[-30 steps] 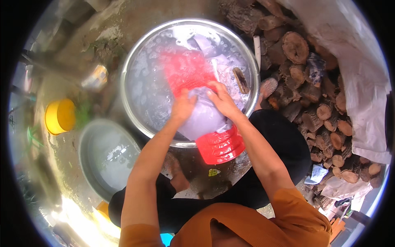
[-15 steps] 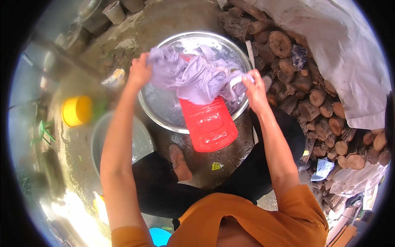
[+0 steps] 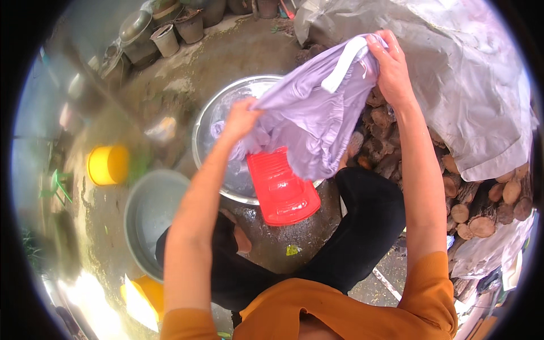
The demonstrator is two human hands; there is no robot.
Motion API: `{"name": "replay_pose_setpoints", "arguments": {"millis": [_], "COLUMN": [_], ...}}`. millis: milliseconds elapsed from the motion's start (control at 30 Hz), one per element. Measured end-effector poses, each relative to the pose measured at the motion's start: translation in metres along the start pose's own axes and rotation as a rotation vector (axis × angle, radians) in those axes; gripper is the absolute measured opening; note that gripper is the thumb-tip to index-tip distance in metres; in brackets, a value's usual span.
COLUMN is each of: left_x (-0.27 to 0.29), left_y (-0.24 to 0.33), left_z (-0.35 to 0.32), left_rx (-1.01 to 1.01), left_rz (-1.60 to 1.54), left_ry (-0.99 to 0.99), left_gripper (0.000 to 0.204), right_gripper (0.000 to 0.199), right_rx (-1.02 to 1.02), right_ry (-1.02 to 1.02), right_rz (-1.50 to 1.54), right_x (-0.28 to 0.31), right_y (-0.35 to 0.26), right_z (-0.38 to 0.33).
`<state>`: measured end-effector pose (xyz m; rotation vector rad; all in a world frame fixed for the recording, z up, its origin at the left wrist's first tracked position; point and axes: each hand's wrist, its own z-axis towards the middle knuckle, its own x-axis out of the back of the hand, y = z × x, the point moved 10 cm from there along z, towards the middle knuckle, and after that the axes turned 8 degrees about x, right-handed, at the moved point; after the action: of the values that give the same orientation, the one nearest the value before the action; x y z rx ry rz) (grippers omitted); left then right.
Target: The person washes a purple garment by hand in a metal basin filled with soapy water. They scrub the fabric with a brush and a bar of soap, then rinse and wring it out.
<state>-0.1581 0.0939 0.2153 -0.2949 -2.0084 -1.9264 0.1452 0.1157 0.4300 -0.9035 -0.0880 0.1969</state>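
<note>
The garment [image 3: 317, 113] hangs stretched between the left hand [image 3: 241, 118] and the right hand [image 3: 391, 65], above the metal basin [image 3: 212, 127]. A washboard [image 3: 280, 190] leans in the basin's near side, its near end on the ground. Left of the basin sits an empty tub [image 3: 148, 218], with a small cup [image 3: 107, 164] farther left. The stacked firewood [image 3: 481, 204] lies right, under a tarp [image 3: 464, 96]. Pots [image 3: 170, 31] stand far left.

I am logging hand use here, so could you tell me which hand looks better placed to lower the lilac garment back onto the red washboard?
Probably the left hand: it grips the lilac garment just above the red washboard.
</note>
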Motion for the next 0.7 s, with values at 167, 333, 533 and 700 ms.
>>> {"name": "replay_pose_setpoints", "arguments": {"millis": [167,333,533,700], "left_x": [0.074,0.086,0.102,0.115], "left_y": [0.042,0.023,0.01,0.009], "left_z": [0.0,-0.04,-0.032,0.041], "left_rx": [0.073,0.194,0.213,0.096], "left_rz": [-0.032,-0.053,-0.221,-0.135], "left_ry": [-0.175,-0.317,-0.301,0.066], "left_gripper": [0.027,0.045,0.039,0.026], "right_gripper": [0.02,0.017,0.019,0.023], "right_rx": [-0.13,-0.344,-0.496,-0.438], "right_ry": [0.123,0.164,0.199,0.213], "right_rz": [-0.149,0.117,0.425,0.318], "right_x": [0.047,0.014,-0.022,-0.016], "right_y": [0.057,0.085,0.103,0.18], "right_z": [-0.021,-0.078,-0.104,-0.039]}}
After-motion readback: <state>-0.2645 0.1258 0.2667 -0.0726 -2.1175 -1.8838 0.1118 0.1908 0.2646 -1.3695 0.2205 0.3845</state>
